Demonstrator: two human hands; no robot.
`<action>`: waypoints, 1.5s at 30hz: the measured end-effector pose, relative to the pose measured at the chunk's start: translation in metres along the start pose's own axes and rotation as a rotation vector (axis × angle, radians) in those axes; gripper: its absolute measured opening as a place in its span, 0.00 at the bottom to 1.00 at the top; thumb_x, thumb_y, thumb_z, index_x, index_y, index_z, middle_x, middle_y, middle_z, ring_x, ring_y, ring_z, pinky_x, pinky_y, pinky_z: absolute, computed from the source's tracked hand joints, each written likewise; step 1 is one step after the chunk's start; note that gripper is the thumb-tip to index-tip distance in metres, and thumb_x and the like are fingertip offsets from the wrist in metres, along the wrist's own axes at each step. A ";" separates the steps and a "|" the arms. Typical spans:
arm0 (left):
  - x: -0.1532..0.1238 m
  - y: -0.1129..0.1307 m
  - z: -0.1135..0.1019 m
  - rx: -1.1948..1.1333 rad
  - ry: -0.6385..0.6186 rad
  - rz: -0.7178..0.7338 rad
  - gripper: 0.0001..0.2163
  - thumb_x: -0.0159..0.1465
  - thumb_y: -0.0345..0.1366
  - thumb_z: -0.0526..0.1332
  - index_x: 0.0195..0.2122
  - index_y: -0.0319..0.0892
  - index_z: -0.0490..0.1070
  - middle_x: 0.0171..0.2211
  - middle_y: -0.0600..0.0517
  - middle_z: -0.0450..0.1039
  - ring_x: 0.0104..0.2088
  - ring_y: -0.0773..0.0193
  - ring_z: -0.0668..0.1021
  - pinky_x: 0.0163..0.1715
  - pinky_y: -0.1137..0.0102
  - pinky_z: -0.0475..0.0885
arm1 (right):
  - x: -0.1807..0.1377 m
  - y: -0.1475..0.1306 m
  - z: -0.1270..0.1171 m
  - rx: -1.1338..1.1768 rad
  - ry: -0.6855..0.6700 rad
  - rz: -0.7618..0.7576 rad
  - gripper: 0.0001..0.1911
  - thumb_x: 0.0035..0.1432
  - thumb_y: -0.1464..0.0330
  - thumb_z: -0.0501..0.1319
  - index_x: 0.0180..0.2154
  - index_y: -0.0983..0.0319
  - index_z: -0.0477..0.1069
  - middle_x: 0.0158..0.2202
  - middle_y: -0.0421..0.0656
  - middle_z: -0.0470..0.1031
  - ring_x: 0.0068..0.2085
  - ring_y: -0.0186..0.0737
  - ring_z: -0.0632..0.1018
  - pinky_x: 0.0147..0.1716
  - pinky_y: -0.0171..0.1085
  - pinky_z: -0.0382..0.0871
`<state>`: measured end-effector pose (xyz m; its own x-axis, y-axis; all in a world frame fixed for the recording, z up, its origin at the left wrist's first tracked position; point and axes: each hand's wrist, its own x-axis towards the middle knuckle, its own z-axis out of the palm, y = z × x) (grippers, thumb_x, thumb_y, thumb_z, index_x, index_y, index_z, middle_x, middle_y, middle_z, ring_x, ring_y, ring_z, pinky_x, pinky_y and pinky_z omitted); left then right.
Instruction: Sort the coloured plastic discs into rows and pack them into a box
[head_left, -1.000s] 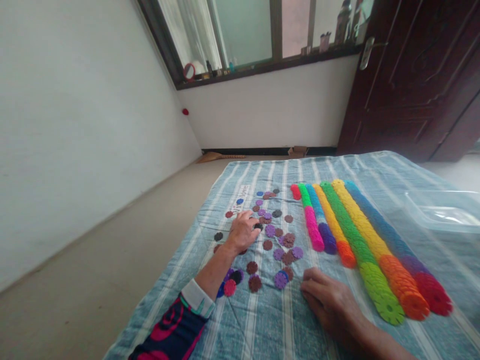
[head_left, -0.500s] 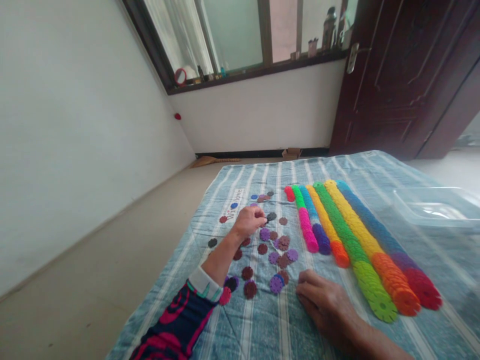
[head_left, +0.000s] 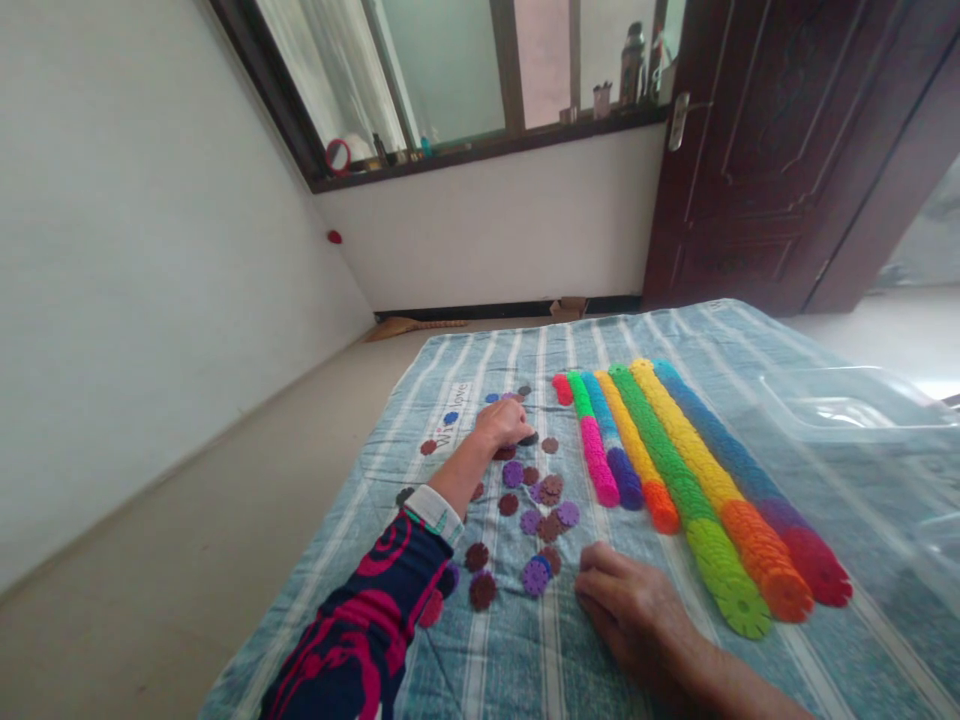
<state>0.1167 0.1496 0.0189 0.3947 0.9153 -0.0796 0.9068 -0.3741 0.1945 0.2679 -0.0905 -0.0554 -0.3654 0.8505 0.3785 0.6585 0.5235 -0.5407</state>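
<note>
My left hand (head_left: pixel 504 422) reaches out over scattered notched plastic discs on the bed-like cloth surface. Its fingers are curled down and pinched together, right beside a black disc (head_left: pixel 529 439); anything between the fingertips is hidden. My right hand (head_left: pixel 637 610) rests on the cloth nearer to me, fingers curled, their inner side out of sight. Close to its fingertips lie a purple disc (head_left: pixel 535 576) and a brown disc (head_left: pixel 550 523). More brown, purple and a few blue discs are spread under and around my left forearm.
Right of the loose discs, long overlapping rows of coloured discs lie side by side, among them a green row (head_left: pixel 684 500) and a yellow row (head_left: pixel 675 430). A clear plastic tub (head_left: pixel 862 425) stands at the right. The striped cloth (head_left: pixel 510 660) covers the surface.
My left hand has shifted a little farther away and to the right, over the discs by the black one. My right hand stays in about the same place. The whole view has slid slightly.
</note>
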 end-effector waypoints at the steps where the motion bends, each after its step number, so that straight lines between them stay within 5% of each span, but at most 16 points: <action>1: 0.001 -0.001 -0.001 0.002 -0.021 0.016 0.05 0.51 0.36 0.65 0.27 0.43 0.79 0.25 0.52 0.77 0.32 0.62 0.78 0.29 0.73 0.66 | 0.000 0.000 0.000 -0.001 -0.001 0.004 0.14 0.63 0.75 0.49 0.26 0.61 0.65 0.31 0.43 0.70 0.29 0.33 0.71 0.28 0.32 0.61; 8: 0.004 -0.004 0.001 -0.027 -0.095 0.093 0.08 0.47 0.31 0.67 0.30 0.39 0.79 0.27 0.52 0.77 0.29 0.63 0.77 0.26 0.73 0.65 | 0.000 0.000 0.001 0.003 0.001 0.008 0.14 0.63 0.74 0.49 0.26 0.61 0.64 0.31 0.42 0.69 0.29 0.33 0.71 0.28 0.31 0.60; 17: -0.001 -0.007 0.001 -0.002 -0.038 0.133 0.05 0.47 0.30 0.66 0.27 0.39 0.76 0.25 0.54 0.74 0.28 0.64 0.75 0.26 0.73 0.63 | 0.000 0.000 0.002 -0.007 0.000 0.017 0.13 0.63 0.75 0.49 0.26 0.60 0.62 0.31 0.42 0.69 0.29 0.33 0.70 0.27 0.32 0.58; 28: -0.015 0.003 0.013 0.133 0.051 0.355 0.08 0.55 0.28 0.58 0.31 0.43 0.77 0.34 0.51 0.77 0.39 0.62 0.77 0.42 0.71 0.69 | 0.001 0.002 0.006 -0.025 0.025 -0.002 0.12 0.62 0.75 0.49 0.26 0.61 0.61 0.30 0.41 0.69 0.28 0.33 0.69 0.27 0.32 0.56; 39: -0.010 -0.009 0.026 -0.027 0.161 0.390 0.08 0.54 0.27 0.59 0.26 0.43 0.77 0.30 0.52 0.77 0.36 0.63 0.77 0.42 0.72 0.70 | 0.001 0.002 0.006 -0.018 0.019 0.002 0.12 0.61 0.75 0.49 0.26 0.61 0.62 0.30 0.42 0.68 0.28 0.33 0.69 0.26 0.33 0.55; 45: 0.009 0.005 0.021 -0.178 0.252 0.379 0.07 0.55 0.27 0.60 0.28 0.40 0.79 0.29 0.51 0.78 0.34 0.65 0.77 0.39 0.73 0.70 | 0.001 0.004 0.009 -0.011 0.026 0.000 0.12 0.62 0.75 0.50 0.26 0.61 0.62 0.30 0.41 0.69 0.29 0.33 0.69 0.26 0.33 0.56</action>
<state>0.1279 0.1532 -0.0012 0.6240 0.7353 0.2646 0.6577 -0.6770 0.3302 0.2643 -0.0870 -0.0635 -0.3483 0.8485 0.3984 0.6654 0.5231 -0.5326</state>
